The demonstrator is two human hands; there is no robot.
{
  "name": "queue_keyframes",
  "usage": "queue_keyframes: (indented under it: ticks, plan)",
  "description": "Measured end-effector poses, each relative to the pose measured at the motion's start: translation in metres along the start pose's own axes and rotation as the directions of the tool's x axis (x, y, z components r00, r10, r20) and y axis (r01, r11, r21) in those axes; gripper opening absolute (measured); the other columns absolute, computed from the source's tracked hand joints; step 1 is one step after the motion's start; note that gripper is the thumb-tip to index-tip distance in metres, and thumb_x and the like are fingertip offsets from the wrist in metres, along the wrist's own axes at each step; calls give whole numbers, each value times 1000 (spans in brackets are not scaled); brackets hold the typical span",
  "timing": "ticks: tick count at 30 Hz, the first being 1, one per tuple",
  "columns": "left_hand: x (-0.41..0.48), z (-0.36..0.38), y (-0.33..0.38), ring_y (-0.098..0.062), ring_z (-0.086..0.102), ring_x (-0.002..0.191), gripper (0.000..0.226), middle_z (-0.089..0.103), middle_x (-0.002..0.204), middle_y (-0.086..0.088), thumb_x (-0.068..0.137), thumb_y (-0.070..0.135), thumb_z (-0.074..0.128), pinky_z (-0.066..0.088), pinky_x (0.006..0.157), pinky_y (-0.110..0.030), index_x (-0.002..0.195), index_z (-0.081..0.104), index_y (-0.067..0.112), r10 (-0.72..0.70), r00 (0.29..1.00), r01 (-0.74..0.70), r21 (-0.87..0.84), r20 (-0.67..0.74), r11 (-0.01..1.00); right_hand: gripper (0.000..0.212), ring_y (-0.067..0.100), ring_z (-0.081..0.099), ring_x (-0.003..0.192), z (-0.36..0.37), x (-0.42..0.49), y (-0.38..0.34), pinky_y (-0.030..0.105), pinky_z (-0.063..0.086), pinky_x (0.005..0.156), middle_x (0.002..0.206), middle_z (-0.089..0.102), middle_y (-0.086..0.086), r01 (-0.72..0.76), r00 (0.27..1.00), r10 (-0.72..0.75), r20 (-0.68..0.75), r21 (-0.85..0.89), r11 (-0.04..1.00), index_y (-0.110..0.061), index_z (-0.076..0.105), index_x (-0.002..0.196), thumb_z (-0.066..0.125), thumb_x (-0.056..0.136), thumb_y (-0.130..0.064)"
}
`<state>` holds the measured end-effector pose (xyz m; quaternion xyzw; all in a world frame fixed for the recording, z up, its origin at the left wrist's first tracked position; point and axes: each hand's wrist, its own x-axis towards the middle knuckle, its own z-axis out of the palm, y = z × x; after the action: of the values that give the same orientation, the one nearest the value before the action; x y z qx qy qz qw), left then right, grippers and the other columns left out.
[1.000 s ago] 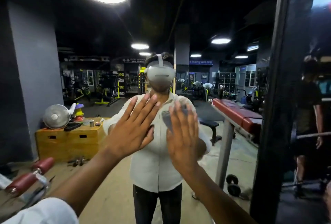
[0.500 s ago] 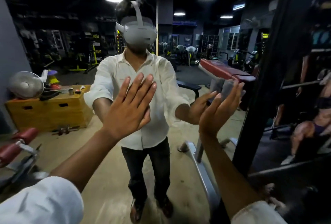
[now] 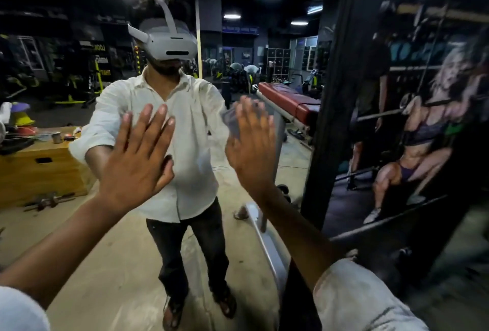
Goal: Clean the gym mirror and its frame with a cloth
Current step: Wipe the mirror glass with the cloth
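The gym mirror [image 3: 79, 238] fills the view and reflects me in a white shirt and a headset. Its black frame [image 3: 330, 97] stands upright at the right. My left hand [image 3: 137, 156] lies flat against the glass with its fingers straight and spread. My right hand [image 3: 251, 145] is held flat too, fingers straight, pressing a grey cloth [image 3: 230, 122] against the glass. Only the cloth's left edge shows past my fingers. The right hand is well left of the frame.
Right of the frame hangs a dark wall poster [image 3: 423, 124] of a person lifting. Reflected in the mirror are a red padded bench [image 3: 288, 100], a wooden box [image 3: 39, 171] with small items on it, and dumbbells [image 3: 47, 202] on the floor.
My right hand with the cloth swept right toward the frame, then came back left across the glass. My left hand has stayed flat in about the same place.
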<state>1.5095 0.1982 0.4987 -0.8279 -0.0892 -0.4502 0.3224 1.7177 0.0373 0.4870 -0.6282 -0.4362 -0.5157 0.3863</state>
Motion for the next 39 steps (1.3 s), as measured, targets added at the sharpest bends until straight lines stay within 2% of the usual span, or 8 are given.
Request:
queue_keyframes:
  ticks: [5, 9, 17, 21, 27, 31, 35, 39]
  plan:
    - [36, 17, 50, -38, 13, 164, 74, 11, 177, -20, 103, 29, 40, 14, 131, -62, 167, 17, -1, 116, 993, -115, 34, -36, 993, 53, 30, 25, 160, -29, -14, 78, 58, 25, 127, 169, 32, 15, -376, 901, 387, -195, 92, 922, -2, 36, 160, 42, 110, -19]
    - [39, 32, 74, -39, 15, 163, 79, 13, 176, -21, 100, 29, 47, 13, 131, -62, 167, 18, 0, 3, 998, -4, -11, -55, 1000, 64, 37, 37, 153, -20, -106, 84, 55, 32, 125, 162, 40, 25, -287, 954, 280, -109, -57, 956, 5, 45, 152, 73, 96, -7]
    - [35, 33, 75, -38, 14, 163, 79, 16, 176, -20, 100, 28, 52, 18, 129, -64, 168, 20, 1, -30, 998, 29, -19, -54, 999, 55, 36, 23, 159, -13, -27, 61, 60, 20, 128, 168, 32, 19, -273, 959, 280, -47, 109, 956, 1, 40, 158, 49, 106, -17]
    - [30, 30, 84, -39, 11, 164, 79, 13, 176, -21, 102, 29, 52, 12, 131, -64, 168, 17, 2, -70, 998, 69, -37, -9, 997, 52, 44, 19, 159, -1, -47, 31, 62, 21, 127, 168, 31, 20, 27, 994, -37, 99, 97, 995, -3, 42, 158, 47, 107, -10]
    - [11, 36, 107, -43, 16, 162, 75, 15, 175, -23, 104, 29, 48, 18, 127, -68, 167, 20, 0, 38, 998, -41, 52, 57, 998, 69, 39, 15, 161, -14, -132, 93, 55, 14, 130, 174, 19, 11, 505, 803, -464, 374, -14, 863, -14, 28, 166, 50, 102, -7]
    - [27, 45, 123, -37, 16, 163, 72, 14, 176, -20, 104, 29, 39, 24, 128, -62, 167, 21, 0, 316, 944, -325, 115, 93, 939, 56, 39, 19, 160, -27, -66, 136, 55, 6, 131, 172, 23, 16, 392, 889, -356, 287, -75, 917, -11, 32, 164, 41, 109, -14]
    - [49, 56, 160, -34, 17, 163, 74, 16, 177, -16, 104, 31, 46, 22, 129, -62, 168, 20, 4, 156, 987, -158, 41, 44, 987, 64, 43, 28, 156, -32, -11, 151, 49, 6, 132, 167, 33, 22, 108, 991, -102, 88, -58, 993, -4, 36, 160, 62, 102, -12]
    - [41, 65, 177, -35, 16, 164, 75, 15, 177, -15, 105, 33, 48, 16, 130, -62, 169, 19, 5, 84, 996, -85, 9, 35, 996, 69, 42, 19, 159, -28, -85, 165, 54, 14, 131, 171, 25, 20, 278, 940, -250, 233, -97, 956, -6, 30, 164, 60, 102, -10]
